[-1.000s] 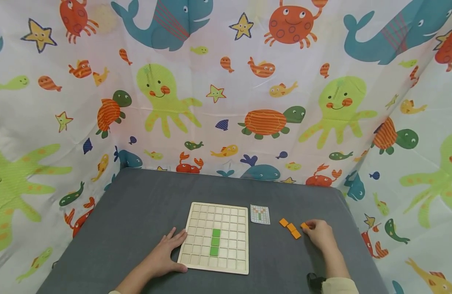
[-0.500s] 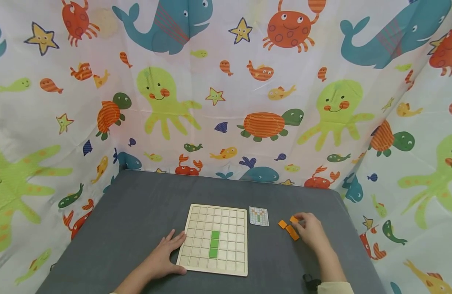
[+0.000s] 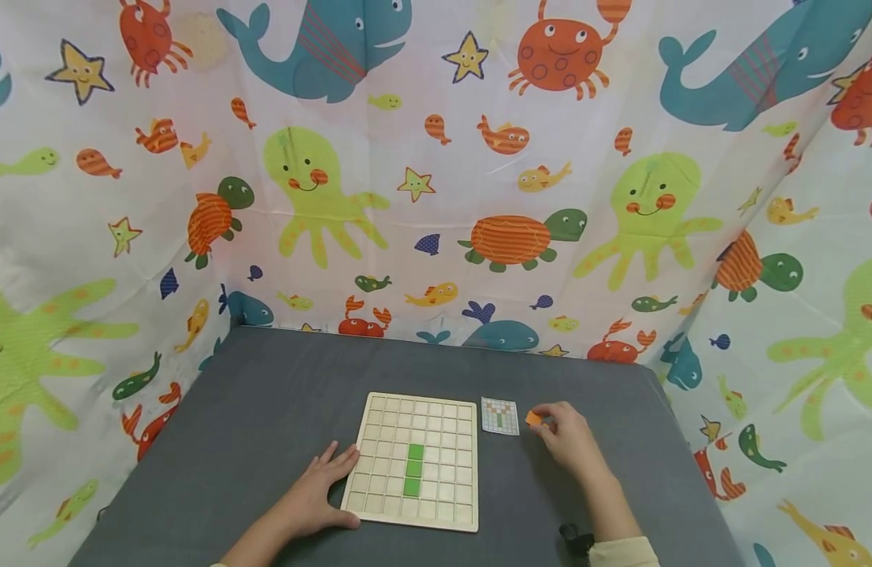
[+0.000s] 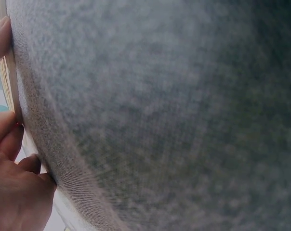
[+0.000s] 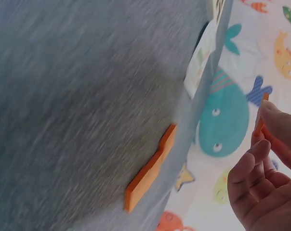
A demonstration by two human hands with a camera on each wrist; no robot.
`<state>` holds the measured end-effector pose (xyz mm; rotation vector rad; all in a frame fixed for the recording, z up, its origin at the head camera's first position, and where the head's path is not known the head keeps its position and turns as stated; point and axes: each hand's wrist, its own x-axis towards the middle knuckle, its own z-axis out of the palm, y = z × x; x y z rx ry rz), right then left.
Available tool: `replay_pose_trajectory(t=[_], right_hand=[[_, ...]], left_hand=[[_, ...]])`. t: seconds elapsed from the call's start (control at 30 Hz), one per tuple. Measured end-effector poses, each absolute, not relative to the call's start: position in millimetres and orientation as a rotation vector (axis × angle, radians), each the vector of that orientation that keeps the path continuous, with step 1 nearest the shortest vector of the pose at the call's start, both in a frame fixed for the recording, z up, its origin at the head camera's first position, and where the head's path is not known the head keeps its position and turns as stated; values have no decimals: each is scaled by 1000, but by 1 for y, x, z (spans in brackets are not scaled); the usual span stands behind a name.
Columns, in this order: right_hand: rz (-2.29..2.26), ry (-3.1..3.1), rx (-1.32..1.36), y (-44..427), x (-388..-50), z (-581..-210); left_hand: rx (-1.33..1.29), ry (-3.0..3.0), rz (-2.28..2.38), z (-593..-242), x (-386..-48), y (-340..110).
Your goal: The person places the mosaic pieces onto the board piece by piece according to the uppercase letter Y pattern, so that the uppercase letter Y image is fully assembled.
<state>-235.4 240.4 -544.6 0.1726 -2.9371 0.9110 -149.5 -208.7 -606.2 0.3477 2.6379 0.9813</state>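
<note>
My right hand [image 3: 570, 441] pinches an orange tile [image 3: 533, 419] just right of a small pattern card [image 3: 500, 416]. In the right wrist view the tile [image 5: 262, 115] stands between thumb and fingers of the raised hand [image 5: 268, 178], and more orange tiles [image 5: 150, 171] lie on the cloth; in the head view the hand and arm hide them. The wooden grid board [image 3: 387, 417] has a column of green tiles [image 3: 413, 468] on it. My left hand [image 3: 311, 496] rests at the board's left edge, fingers spread; its fingers also touch the board edge [image 4: 11, 89] in the left wrist view.
A grey cloth [image 3: 287, 394] covers the table. Behind and beside it hangs a white curtain [image 3: 436, 205] printed with sea animals. A black object [image 3: 576, 540] shows beside the right sleeve [image 3: 623, 553].
My right hand has moved left with an orange tile lifted from the right side, passing over the other orange tiles toward the card. The left hand stays on the board's edge.
</note>
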Motion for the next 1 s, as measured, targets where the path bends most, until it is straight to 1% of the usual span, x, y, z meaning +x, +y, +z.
replay_pose_trajectory(t=[0.4,0.8,1.0], right_hand=[[901,-2945,262,198,-239,-545],[930,-2969,309,175,-239,-545],[928,-2956,385,167,-239,-544]], left_hand=[[341,2651,991,-604,-147,-208],[336,2646,980,-608,-150,-208],[326,2640,971,-606,-150,-208]])
